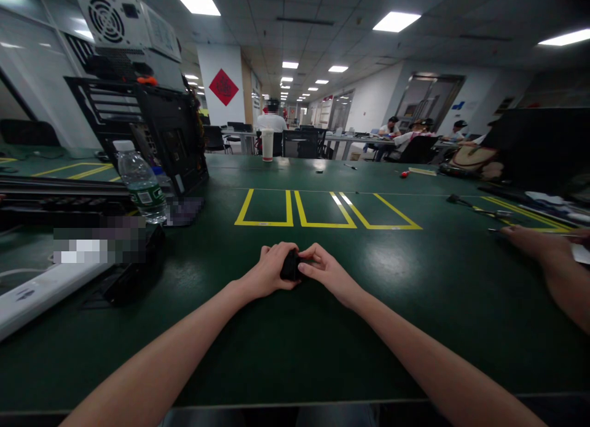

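Observation:
A small black boxy object (290, 266) is held between my two hands, low over the green table (295, 341). From its left side, my left hand (271, 267) wraps round it with the fingers curled over the top. My right hand (325, 269) pinches its right edge between thumb and fingers. What kind of thing it is I cannot make out, since the fingers cover much of it. Just beyond the hands, yellow tape outlines (322, 225) mark the tabletop.
At left stand a water bottle (142, 184), an open black computer case (168, 141) with a power supply (131, 24) on top, and a white power strip (50, 289). A white cup (268, 145) is at the far edge. Another person's hand (530, 241) works at right near a black cable (479, 207).

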`<state>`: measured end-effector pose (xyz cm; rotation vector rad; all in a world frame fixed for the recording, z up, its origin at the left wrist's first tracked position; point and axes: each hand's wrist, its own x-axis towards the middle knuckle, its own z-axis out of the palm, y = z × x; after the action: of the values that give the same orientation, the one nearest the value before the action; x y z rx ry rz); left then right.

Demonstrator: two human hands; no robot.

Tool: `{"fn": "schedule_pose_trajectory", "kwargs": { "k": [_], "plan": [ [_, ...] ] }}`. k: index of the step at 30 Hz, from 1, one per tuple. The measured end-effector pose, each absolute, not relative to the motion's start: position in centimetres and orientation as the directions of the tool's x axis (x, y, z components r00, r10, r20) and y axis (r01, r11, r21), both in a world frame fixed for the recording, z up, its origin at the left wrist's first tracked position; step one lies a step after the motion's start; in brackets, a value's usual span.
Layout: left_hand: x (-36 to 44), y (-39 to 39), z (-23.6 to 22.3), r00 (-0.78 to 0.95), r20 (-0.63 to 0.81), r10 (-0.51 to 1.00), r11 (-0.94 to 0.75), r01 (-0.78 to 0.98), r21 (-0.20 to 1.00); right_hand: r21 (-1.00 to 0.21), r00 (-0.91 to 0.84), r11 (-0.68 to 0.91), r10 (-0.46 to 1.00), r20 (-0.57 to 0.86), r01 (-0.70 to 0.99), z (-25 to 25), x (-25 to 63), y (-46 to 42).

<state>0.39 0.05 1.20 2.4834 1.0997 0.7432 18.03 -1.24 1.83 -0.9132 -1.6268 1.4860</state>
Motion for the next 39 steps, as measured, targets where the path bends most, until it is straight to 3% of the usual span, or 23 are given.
{"fn": "schedule_pose_trajectory", "kwargs": {
  "k": [6,13,26,31,39],
  "plan": [
    [0.3,0.0,1.1,0.566,0.349,0.747,-0.661,0.578,0.478,-0.992,-0.423,0.070,0.906,0.020,0.103,1.5,18.0,-0.9],
    [0.5,0.1,1.1,0.555,0.335,0.761,-0.644,0.590,0.486,-0.998,-0.494,0.058,0.868,0.039,0.023,1.6,18.1,-1.0],
    [0.2,-0.6,2.4,0.597,0.300,0.744,-0.658,0.575,0.487,-0.993,-0.453,0.075,0.891,0.027,0.087,1.2,18.1,-0.7],
    [0.2,-0.6,2.6,0.598,0.298,0.744,-0.657,0.576,0.486,-0.998,-0.502,0.057,0.864,0.038,0.022,1.3,18.3,-0.8],
    [0.4,0.3,0.9,0.563,0.356,0.745,-0.665,0.592,0.455,-0.998,-0.418,0.057,0.907,0.042,0.025,0.7,18.3,-0.3]
  ]
}}
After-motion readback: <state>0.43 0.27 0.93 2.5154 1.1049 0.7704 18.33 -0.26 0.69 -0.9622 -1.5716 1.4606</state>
